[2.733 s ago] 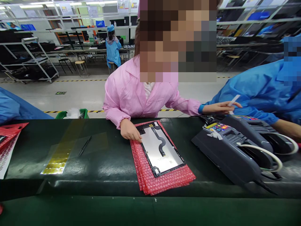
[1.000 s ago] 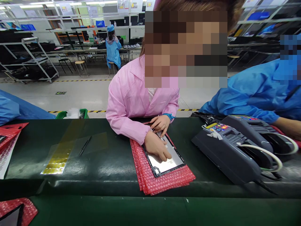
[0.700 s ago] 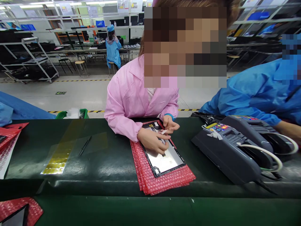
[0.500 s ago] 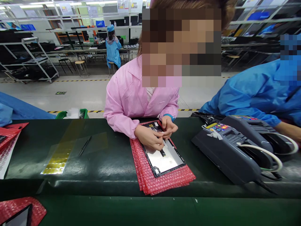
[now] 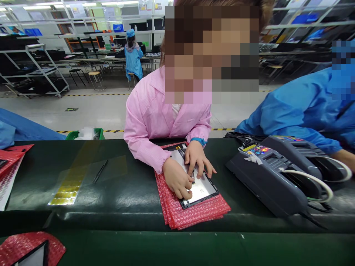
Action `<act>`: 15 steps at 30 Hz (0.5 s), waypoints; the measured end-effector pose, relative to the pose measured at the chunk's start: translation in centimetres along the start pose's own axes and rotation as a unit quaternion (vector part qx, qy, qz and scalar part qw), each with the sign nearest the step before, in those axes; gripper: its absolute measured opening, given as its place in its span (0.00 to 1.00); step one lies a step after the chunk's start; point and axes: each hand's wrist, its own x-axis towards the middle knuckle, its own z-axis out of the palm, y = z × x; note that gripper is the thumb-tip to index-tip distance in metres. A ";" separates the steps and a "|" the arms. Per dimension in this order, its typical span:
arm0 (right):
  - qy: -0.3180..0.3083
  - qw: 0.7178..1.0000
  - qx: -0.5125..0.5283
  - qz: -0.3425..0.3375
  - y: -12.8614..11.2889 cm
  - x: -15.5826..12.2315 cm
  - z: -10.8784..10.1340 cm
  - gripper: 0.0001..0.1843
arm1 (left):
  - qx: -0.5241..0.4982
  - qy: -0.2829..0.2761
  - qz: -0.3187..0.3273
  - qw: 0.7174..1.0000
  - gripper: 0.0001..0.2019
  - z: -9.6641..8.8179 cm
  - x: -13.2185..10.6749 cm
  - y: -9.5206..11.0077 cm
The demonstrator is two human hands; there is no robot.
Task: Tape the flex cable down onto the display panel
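Note:
Neither my left hand nor my right hand is in view. Across the bench sits a co-worker in a pink striped coat. Between us lies a display panel with a black frame and a white back, on a stack of red bubble-wrap bags. One of the co-worker's hands has curled fingers low on the panel. The other hand rests its spread fingers near the dark strip in the panel's middle. Whatever lies under those fingers is hidden.
Dark grey machines with white cables stand at right, beside a person in blue. Yellow film strips and black tweezers lie at left. A green belt along the front carries a red bubble-wrap bag.
The co-worker's hands have parted from a pinch above the panel and come down onto it. On the front belt, the red bubble-wrap bag and its panel have shifted right.

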 end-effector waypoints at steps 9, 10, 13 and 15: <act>-0.109 0.991 0.046 0.055 0.6 1.6 -0.6 0.23 | -0.058 -0.101 -0.089 0.989 0.02 -0.2 0.6 -0.1; -0.111 0.991 0.050 0.058 0.7 1.7 -0.6 0.22 | 0.039 -0.055 0.003 0.998 0.04 0.0 0.7 -0.5; -0.139 0.987 0.059 0.053 0.5 1.8 -0.9 0.23 | 0.549 0.180 0.290 0.763 0.12 0.9 0.8 -1.5; -0.153 0.985 0.062 0.046 0.2 1.6 -1.0 0.23 | 0.859 0.272 0.335 0.275 0.11 1.4 0.8 -1.6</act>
